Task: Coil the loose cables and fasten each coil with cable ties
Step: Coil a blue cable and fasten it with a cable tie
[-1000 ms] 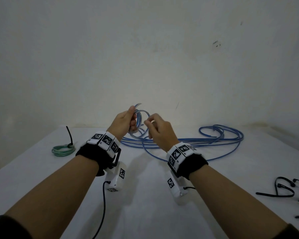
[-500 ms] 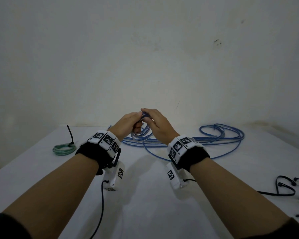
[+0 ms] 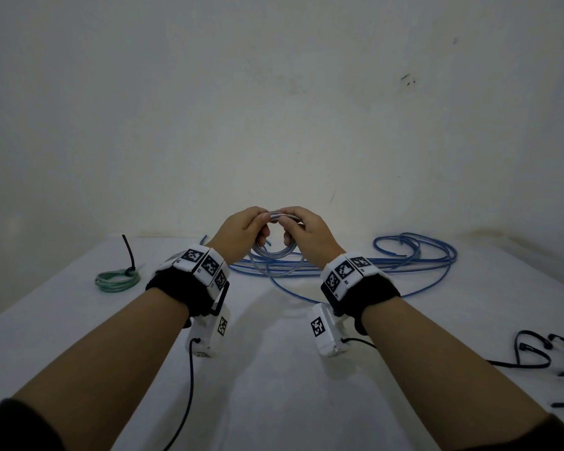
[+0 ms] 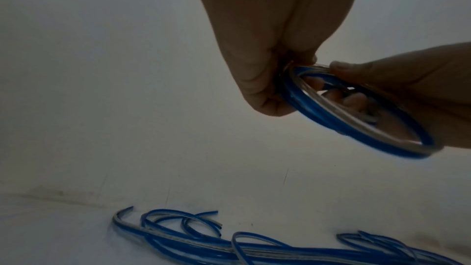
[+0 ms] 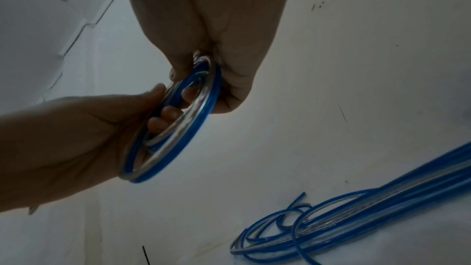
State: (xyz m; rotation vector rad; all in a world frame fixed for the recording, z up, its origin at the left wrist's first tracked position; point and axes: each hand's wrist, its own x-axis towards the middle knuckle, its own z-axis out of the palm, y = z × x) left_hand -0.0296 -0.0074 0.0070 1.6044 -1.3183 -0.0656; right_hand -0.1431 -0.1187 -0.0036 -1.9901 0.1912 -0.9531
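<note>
A small round coil of blue-and-clear cable [image 3: 275, 252] hangs in the air above the table's middle. My left hand [image 3: 241, 229] grips its upper left side, fingers curled round the strands [image 4: 300, 96]. My right hand [image 3: 302, 231] grips the upper right side [image 5: 203, 80]. Both thumbs meet on top of the loop. More loose blue cables [image 3: 388, 265] lie in a long tangle on the white table [image 3: 274, 385] behind the hands; they also show in the wrist views [image 4: 229, 245] [image 5: 356, 215].
A green coil [image 3: 117, 280] with a black tie standing up from it lies at the far left. Black cable ties [image 3: 531, 353] lie near the right edge. A pale wall stands right behind the table.
Both hands rose slightly and turned the blue coil; the free cable end seen one second ago is now tucked in, and the loop hangs below both thumbs.
</note>
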